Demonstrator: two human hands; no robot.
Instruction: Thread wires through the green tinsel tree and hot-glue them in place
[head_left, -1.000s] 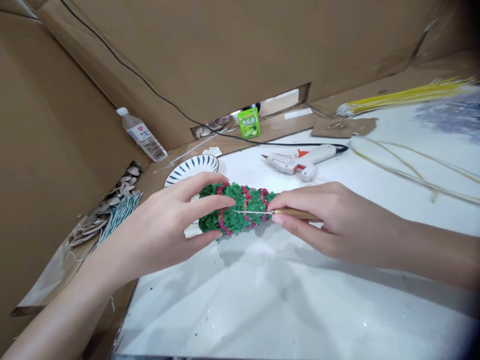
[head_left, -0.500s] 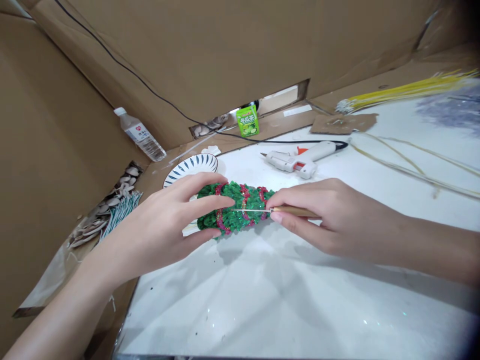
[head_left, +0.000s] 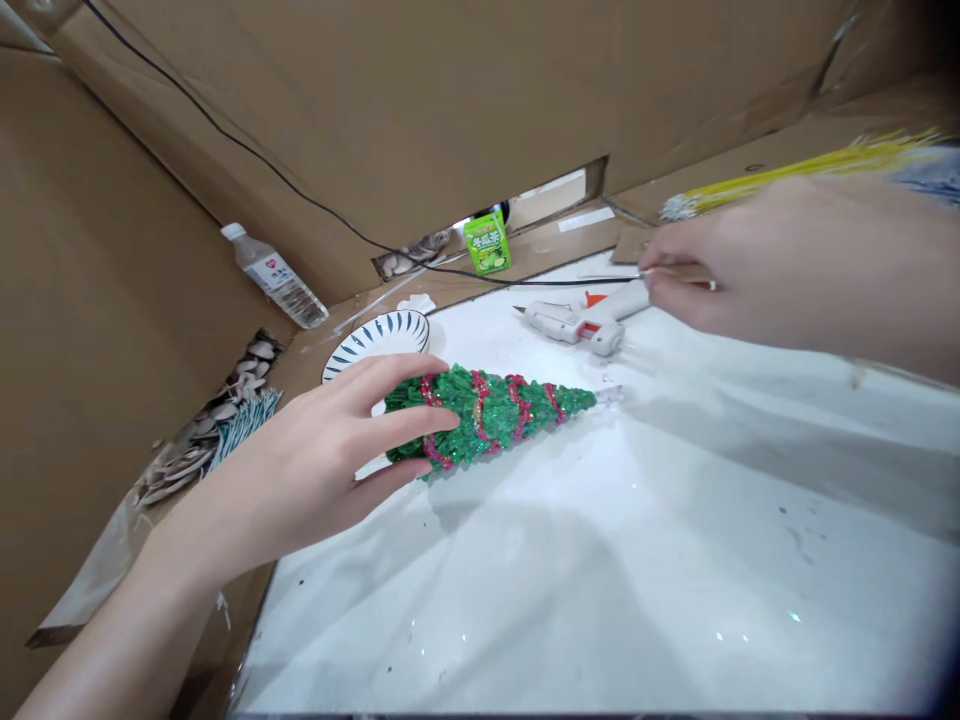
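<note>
A green sequined cone tree (head_left: 491, 410) with pink bands lies on its side on the white table (head_left: 615, 560), tip pointing right. My left hand (head_left: 322, 470) grips its wide base, fingers curled over the top and underneath. My right hand (head_left: 750, 265) is raised at the upper right, well away from the tree and above the glue gun (head_left: 581, 318). Its fingers are pinched on a thin needle tool with a wooden handle, of which only a sliver shows.
A striped plate (head_left: 375, 340) sits behind the tree. A water bottle (head_left: 274, 275) and green drink carton (head_left: 486, 243) stand by the cardboard walls. Shells and green sticks (head_left: 225, 420) lie at the left, yellow sticks (head_left: 795, 180) at the back right.
My right hand has pulled the needle tool out of the tree and lifted up and to the right. The tree's pointed tip is now uncovered. My left hand keeps its hold.
</note>
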